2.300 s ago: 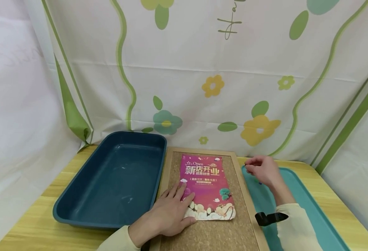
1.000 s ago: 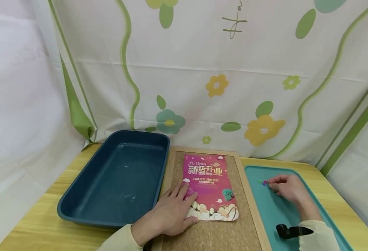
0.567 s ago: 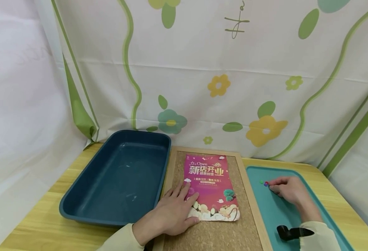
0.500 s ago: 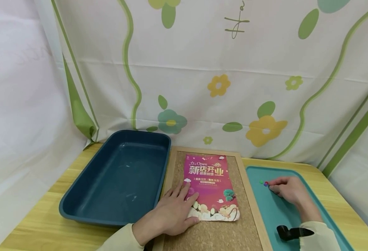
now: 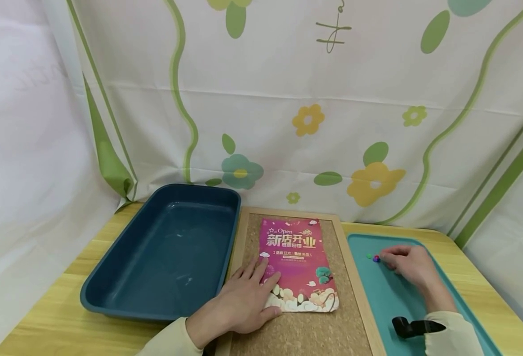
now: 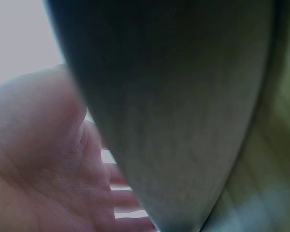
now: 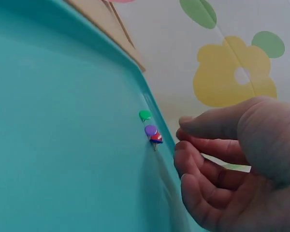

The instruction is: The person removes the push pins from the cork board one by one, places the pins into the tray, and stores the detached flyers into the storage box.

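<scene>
My left hand lies with spread fingers on the lower left of a purple-pink printed poster. Under the poster is a wood-framed cork board. In the left wrist view, a big blurred dark shape covers part of the left palm. My right hand is over the turquoise tray, its thumb and fingers bent loosely beside some push pins. The right wrist view shows a green push pin, a purple one and a red-and-blue one, just apart from the fingertips.
A deep dark-blue basin stands left of the cork board on the wooden table. Behind everything hangs a white flowered cloth. A black camera mount sits on the right wrist.
My right hand has gone from the tray's far left corner rightward and nearer, to the push pins. It hardly moves over the last second. My left hand stays on the poster.
</scene>
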Available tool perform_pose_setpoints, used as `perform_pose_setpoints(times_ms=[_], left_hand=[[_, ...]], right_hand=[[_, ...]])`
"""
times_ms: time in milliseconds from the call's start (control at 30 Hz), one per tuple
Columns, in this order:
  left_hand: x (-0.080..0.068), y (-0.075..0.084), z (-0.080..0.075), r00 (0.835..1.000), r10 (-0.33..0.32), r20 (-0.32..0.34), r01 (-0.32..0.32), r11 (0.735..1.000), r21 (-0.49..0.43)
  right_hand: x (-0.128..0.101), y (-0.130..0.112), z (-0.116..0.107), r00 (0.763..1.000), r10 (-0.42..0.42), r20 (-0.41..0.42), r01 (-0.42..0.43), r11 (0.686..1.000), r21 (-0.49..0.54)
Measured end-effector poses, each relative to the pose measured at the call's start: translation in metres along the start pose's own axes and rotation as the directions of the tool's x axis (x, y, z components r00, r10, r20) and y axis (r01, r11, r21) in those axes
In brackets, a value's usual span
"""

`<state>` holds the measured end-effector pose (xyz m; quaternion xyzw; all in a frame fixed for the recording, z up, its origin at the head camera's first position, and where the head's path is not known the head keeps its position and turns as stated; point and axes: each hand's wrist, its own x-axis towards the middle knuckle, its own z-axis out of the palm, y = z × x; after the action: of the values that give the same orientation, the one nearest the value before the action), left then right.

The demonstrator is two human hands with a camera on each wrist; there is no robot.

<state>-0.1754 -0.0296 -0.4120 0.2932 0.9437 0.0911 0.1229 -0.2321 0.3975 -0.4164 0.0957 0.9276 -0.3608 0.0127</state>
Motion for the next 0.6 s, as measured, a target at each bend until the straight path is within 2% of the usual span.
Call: perform_pose_setpoints(times_ms=[167,300,467,600], left_hand=[[-0.001,0.001,-0.003,1.0,-0.003,0.006,0.003,1.0,0.0],[-0.001,0.003,-0.005,1.0,-0.017,0.015,0.017,1.0,0.01],[-0.002,0.004,-0.005,1.0,-0.013,0.012,0.013,1.0,0.003],[-0.002,0.004,-0.005,1.0,-0.011,0.001,0.011,1.0,0.005]], right_hand=[[-0.003,-0.008,0.001,0.999,-0.029,-0.03,0.03,1.0,0.003],[-0.003,-0.018,0.005,0.998,-0.053,-0.026,0.055,0.996,0.067],[-0.006,-0.039,0.016,0.996,-0.094,0.007,0.091,0.981,0.17],[-0.006,-0.059,0.026,0.993,-0.103,0.051,0.092,0.977,0.19]])
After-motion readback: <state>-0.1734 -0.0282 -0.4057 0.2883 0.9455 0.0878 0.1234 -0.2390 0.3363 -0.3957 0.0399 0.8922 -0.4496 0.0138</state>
